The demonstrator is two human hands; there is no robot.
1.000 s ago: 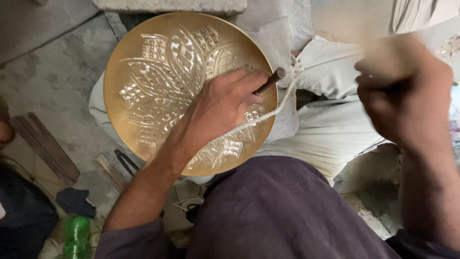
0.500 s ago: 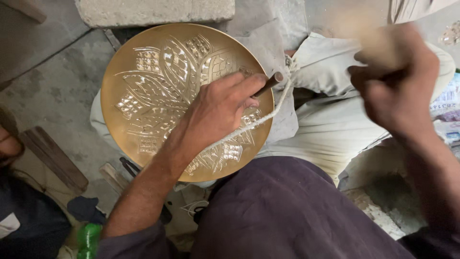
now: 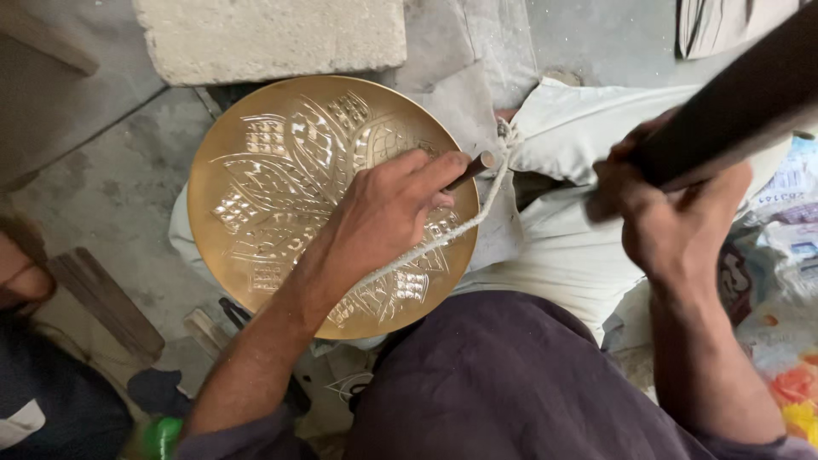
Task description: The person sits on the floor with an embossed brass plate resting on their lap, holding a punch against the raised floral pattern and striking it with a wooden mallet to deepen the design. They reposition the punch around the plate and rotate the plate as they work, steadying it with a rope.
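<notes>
At the far left edge a dark plank point(image 3: 106, 302) lies on the concrete floor point(image 3: 102, 170), and low down a green bottle point(image 3: 162, 436) pokes out beside the person's left forearm. Above them a pale stone block point(image 3: 268, 36) sits just past the rim of the brass plate point(image 3: 247, 187) — round, shallow, engraved with a leaf-and-grid pattern. Nothing lies in it but the left hand and a white cord point(image 3: 464, 226) that trails over its right edge.

The left hand point(image 3: 383, 217) rests on the plate's right half, fingers pinched round a chisel point(image 3: 473, 168) whose blunt end sticks out toward the right, above the rim. The plate sits tilted on the person's lap, against cream cloth point(image 3: 579, 136) and dark trousers point(image 3: 503, 383).

Further right, the right hand point(image 3: 673, 221) is raised well clear of the plate, clenched round a dark mallet point(image 3: 733, 106) — blurred, its head running out of the upper right corner. At the far right edge lie crumpled printed bags point(image 3: 784, 281); I can't tell what they hold.
</notes>
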